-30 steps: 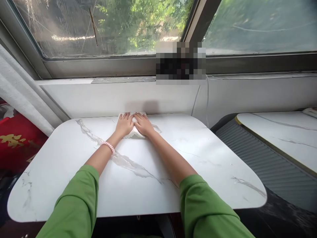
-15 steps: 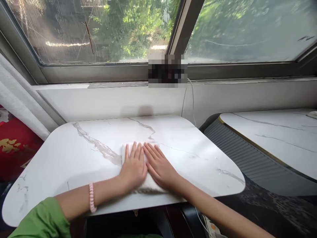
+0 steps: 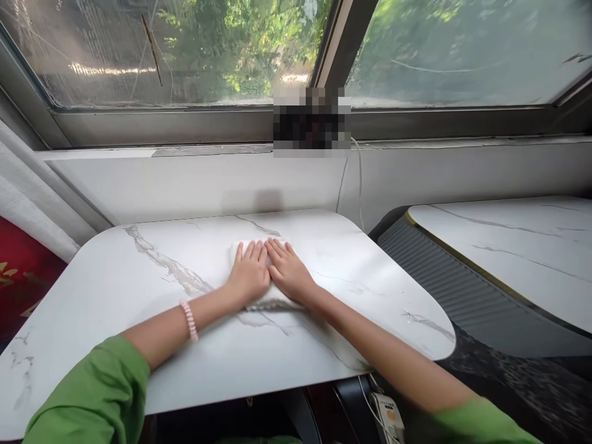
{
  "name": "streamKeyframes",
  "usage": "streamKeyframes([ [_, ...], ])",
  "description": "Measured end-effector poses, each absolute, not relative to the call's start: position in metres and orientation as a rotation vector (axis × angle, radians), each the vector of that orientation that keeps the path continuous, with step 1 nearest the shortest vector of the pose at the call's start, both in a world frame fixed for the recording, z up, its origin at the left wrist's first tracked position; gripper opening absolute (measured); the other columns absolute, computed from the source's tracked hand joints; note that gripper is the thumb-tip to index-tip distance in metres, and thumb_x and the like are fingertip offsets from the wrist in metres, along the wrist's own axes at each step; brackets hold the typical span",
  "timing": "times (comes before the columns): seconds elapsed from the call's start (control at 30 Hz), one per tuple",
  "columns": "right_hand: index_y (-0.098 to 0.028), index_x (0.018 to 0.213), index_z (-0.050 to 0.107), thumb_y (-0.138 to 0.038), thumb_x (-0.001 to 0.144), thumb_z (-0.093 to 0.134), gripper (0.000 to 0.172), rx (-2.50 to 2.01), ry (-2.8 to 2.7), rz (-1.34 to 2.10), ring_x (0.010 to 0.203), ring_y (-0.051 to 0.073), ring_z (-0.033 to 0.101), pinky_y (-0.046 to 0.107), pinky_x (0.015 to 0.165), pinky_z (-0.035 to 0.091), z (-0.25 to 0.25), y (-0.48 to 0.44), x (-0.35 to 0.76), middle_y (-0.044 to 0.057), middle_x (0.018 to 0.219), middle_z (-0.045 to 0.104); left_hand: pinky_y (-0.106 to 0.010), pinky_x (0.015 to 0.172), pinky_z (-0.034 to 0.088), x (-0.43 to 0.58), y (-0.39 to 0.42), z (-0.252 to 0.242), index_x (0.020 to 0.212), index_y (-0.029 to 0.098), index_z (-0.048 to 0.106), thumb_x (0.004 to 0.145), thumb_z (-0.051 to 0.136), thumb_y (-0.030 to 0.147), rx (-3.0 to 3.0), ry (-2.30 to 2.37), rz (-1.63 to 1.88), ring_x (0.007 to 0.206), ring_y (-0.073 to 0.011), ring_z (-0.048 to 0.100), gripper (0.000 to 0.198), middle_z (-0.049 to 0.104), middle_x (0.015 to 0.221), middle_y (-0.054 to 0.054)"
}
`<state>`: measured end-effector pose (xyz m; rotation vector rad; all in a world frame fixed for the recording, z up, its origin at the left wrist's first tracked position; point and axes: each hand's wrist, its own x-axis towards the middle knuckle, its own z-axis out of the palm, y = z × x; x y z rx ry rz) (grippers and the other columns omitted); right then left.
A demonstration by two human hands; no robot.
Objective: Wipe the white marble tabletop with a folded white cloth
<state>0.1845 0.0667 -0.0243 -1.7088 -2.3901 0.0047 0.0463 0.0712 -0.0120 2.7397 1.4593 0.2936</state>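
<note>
A folded white cloth [image 3: 272,303] lies flat on a white marble-patterned table [image 3: 198,364]. My left hand [image 3: 251,275] presses on its left part, palm down, fingers stretched out. Beside it, my right hand [image 3: 289,271] rests flat on the right part, also with straight fingers. The two hands touch near the thumbs and fingertips, and they cover much of the cloth. A pink beaded bracelet [image 3: 189,320] circles my left wrist.
Behind the table run a white wall [image 3: 185,188] and a window frame [image 3: 185,126]. A white cable [image 3: 360,185] hangs down by the table's back edge. Another marble-patterned table [image 3: 504,240] stands at the right. A white curtain [image 3: 32,191] and a red item [image 3: 25,277] are at the left.
Both hands have slid the cloth forward across the table, away from me toward the window. My arms are stretched further out, and the camera view has shifted slightly.
</note>
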Motion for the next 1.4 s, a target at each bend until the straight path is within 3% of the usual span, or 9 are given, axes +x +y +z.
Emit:
streamKeyframes([
  [0.23,-0.001,0.137,0.038,-0.015,0.085,0.027,0.056,-1.765,-2.222,0.0,0.136,0.022,0.029,0.041,0.112,0.02,-0.021,0.175,0.173,0.014,0.145,0.038,-0.043,0.113,0.017,0.048,0.181,-0.012,0.137,0.008,0.041,0.09,0.032,0.017,2.767,1.54,0.391,0.133,-0.0225,0.034,0.048,0.041,0.143,-0.013],
  [0.43,-0.002,0.137,0.039,-0.015,0.085,0.027,0.055,-1.728,-2.237,-0.001,0.136,0.023,0.03,0.04,0.111,0.02,-0.023,0.198,0.177,0.014,0.144,0.039,-0.043,0.113,0.017,0.051,0.204,-0.018,0.135,0.009,0.042,0.091,0.032,0.017,2.759,1.592,0.435,0.132,-0.0223,0.034,0.046,0.042,0.143,-0.012],
  [0.7,-0.001,0.14,0.035,-0.017,0.086,0.026,0.057,-1.723,-2.334,-0.031,0.138,0.022,0.026,0.042,0.113,0.021,-0.021,0.151,0.187,0.014,0.148,0.032,-0.047,0.113,0.016,0.058,0.149,-0.019,0.137,0.009,0.04,0.091,0.03,0.02,2.744,1.641,0.403,0.135,-0.0242,0.03,0.048,0.037,0.145,-0.013],
  [0.9,-0.004,0.142,0.032,-0.019,0.087,0.027,0.057,-1.501,-2.434,-0.068,0.139,0.022,0.022,0.045,0.114,0.022,-0.031,0.048,0.226,0.013,0.149,0.03,-0.054,0.111,0.016,0.078,0.048,-0.007,0.139,0.001,0.035,0.09,0.033,0.026,2.801,1.464,0.225,0.136,-0.033,0.027,0.055,0.033,0.146,-0.02],
  [1.03,-0.011,0.148,0.017,-0.019,0.088,0.027,0.062,-1.4,-2.422,-0.127,0.14,0.021,0.018,0.049,0.113,0.024,-0.033,-0.019,0.245,0.011,0.15,0.027,-0.051,0.112,0.017,0.087,-0.003,0.0,0.137,-0.003,0.036,0.09,0.036,0.032,2.887,1.236,0.122,0.135,-0.0371,0.028,0.059,0.032,0.144,-0.025],
  [1.17,-0.015,0.15,0.006,-0.019,0.089,0.028,0.065,-1.417,-2.39,-0.132,0.14,0.021,0.018,0.049,0.113,0.025,-0.03,-0.049,0.252,0.009,0.151,0.026,-0.059,0.11,0.013,0.093,-0.02,0.001,0.136,-0.001,0.038,0.091,0.033,0.033,2.926,1.125,0.16,0.135,-0.0375,0.027,0.057,0.034,0.144,-0.024],
  [1.4,-0.007,0.143,0.032,-0.019,0.087,0.027,0.057,-1.644,-2.307,-0.063,0.138,0.02,0.026,0.046,0.113,0.024,-0.031,0.007,0.257,0.011,0.147,0.035,-0.055,0.111,0.013,0.104,0.039,-0.006,0.137,0.004,0.038,0.09,0.033,0.028,2.897,1.107,0.251,0.135,-0.0306,0.028,0.053,0.035,0.145,-0.017],
])
